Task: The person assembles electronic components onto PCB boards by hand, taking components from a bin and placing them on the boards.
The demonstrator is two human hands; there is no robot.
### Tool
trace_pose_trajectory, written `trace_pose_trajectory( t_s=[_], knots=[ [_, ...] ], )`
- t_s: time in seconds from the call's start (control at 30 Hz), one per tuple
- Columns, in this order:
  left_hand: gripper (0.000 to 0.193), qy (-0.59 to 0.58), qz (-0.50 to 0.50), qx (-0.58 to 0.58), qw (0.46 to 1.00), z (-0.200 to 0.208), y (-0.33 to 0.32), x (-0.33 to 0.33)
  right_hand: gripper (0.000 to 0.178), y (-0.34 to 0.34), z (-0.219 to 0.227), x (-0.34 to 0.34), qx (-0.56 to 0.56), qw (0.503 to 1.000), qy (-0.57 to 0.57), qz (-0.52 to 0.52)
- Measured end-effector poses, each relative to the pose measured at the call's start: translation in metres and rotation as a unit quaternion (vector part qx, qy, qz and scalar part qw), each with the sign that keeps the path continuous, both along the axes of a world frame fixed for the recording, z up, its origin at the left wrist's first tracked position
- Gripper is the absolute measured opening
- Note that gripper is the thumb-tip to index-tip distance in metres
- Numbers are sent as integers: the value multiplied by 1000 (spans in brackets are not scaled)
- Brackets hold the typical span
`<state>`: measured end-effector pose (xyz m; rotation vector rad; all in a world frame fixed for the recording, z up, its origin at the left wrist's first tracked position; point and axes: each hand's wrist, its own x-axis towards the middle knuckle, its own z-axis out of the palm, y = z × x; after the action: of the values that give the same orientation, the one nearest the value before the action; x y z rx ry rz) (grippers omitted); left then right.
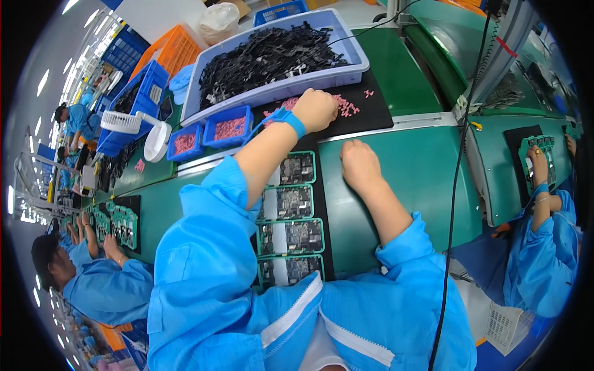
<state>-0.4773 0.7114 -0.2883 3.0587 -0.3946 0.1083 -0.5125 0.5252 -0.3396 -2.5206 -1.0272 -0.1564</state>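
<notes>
My left hand point(315, 110), with a blue strap around its wrist, is over small loose pink parts point(346, 106) on a black mat point(369, 93). Its fingers are curled closed, and whatever is between them is hidden. Lower and to the right, my right hand point(360, 163) rests closed just above the green work surface point(396, 145) or on it; its curled fingers hide any contents. Between my forearms, several circuit boards in green frames point(296, 203) lie in a column, partly covered by my left sleeve.
Beyond my left hand stands a large pale bin point(281, 91) of black parts. Two small blue trays point(210, 146) with pink pieces sit left of my left forearm, near a white fan point(158, 141). A black cable point(455, 185) hangs at right. Co-workers in blue sit on both sides.
</notes>
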Motion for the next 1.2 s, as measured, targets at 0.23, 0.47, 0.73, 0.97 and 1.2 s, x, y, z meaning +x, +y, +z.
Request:
trace_pose_trajectory(
  t_s=[0.23, 0.47, 0.73, 0.97, 1.2],
  knots=[
    [8, 36, -25, -158, 986, 44, 4, -116, 13, -5, 1, 9, -28, 999, 2, 39],
    [6, 106, -47, -223, 968, 34, -18, -214, 17, -1, 2, 11, -38, 999, -2, 23],
    [4, -21, -19, -103, 994, 0, -51, -237, 17, 0, 1, 8, -46, 999, -19, 14],
    [7, -74, -35, 4, 997, -4, -59, -235, 17, -6, 3, 5, -46, 997, -34, 46],
    [4, -101, -53, 41, 993, 3, -67, -236, 10, -20, 8, -6, -24, 998, -9, 63]
  ],
)
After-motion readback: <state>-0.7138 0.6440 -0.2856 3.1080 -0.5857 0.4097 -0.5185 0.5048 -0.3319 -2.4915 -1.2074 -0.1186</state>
